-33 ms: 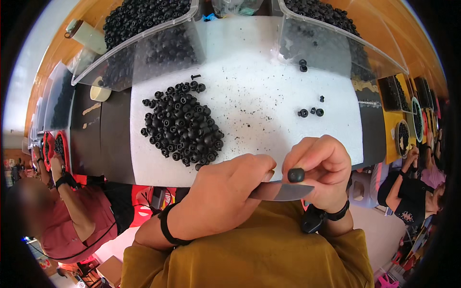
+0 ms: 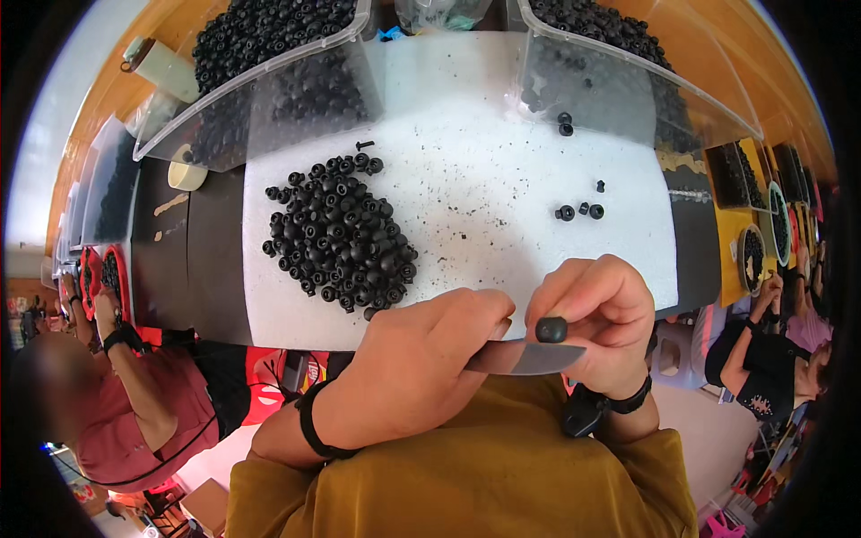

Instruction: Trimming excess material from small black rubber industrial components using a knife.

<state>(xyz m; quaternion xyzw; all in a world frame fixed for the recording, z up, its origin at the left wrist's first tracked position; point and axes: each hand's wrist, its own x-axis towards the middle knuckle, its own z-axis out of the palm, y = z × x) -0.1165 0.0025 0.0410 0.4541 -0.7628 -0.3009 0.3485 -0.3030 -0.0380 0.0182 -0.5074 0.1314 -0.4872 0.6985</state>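
Note:
My left hand [image 2: 430, 345] is closed round the handle of a knife [image 2: 529, 359], whose handle is mostly hidden in the fist. The blade points right, toward my other hand. Between thumb and fingers of my right hand [image 2: 603, 318] is a small black round part [image 2: 551, 330], smooth on the side that shows. It sits just above the blade's upper edge; whether the two touch, I cannot tell. Beyond my left hand, a heap of similar black parts [image 2: 336, 233] lies on a white foam sheet [image 2: 466, 99]. Several more lie at its right, including a black part [image 2: 564, 212].
Two clear plastic bins, a left bin [image 2: 260, 125] and a right bin [image 2: 628, 99], hold many black parts at the back. Dark crumbs dot the sheet. A cream cup [image 2: 186, 173] stands at left. A person [image 2: 134, 394] sits at left, another person [image 2: 762, 359] at right.
The small black part has tilted and shifted very slightly toward the blade in my right fingers. My left hand and the knife look almost unmoved.

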